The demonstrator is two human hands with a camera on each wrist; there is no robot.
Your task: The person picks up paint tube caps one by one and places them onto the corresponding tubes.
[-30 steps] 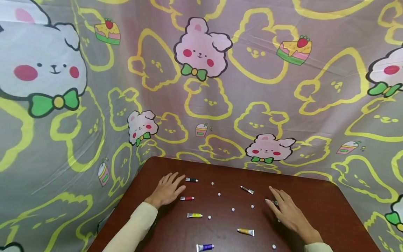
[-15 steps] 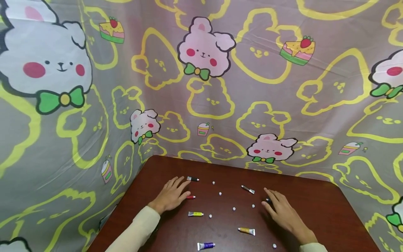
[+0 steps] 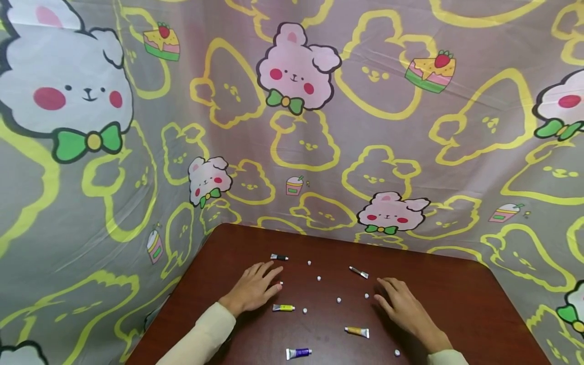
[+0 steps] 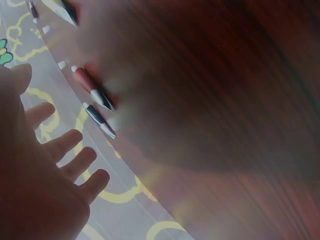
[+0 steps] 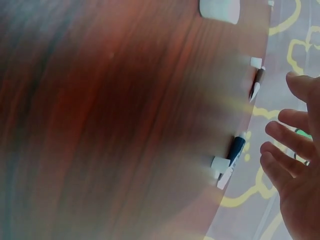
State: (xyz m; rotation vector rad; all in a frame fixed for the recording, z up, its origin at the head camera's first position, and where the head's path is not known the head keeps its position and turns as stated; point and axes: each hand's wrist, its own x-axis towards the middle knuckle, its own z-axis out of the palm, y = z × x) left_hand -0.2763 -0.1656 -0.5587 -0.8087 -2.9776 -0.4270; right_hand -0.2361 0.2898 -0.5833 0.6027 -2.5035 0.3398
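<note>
My left hand [image 3: 255, 290] hovers over the left side of the table, fingers spread and holding nothing. It hides most of a red paint tube [image 4: 86, 79]; a black paint tube [image 3: 279, 257] lies just beyond its fingertips. My right hand [image 3: 407, 310] is over the right side, fingers extended and nothing in them. A dark blue paint tube [image 5: 236, 149] with a white cap [image 5: 220, 164] beside it shows in the right wrist view; in the head view the hand covers that tube. A brownish tube [image 3: 358, 272] and a small white cap [image 3: 366, 295] lie left of the right hand.
On the dark red-brown table [image 3: 246, 344] also lie a yellow tube [image 3: 284, 307], an ochre tube [image 3: 357, 332] and a purple tube [image 3: 298, 353]. Several white caps are scattered among them, one [image 3: 397, 353] near the front. A cartoon-printed curtain [image 3: 319, 152] surrounds the table's back and sides.
My left hand has shifted right and a little nearer, now covering most of the red tube. The right hand has drifted left and slightly nearer, hiding the dark blue tube. The tubes stay put.
</note>
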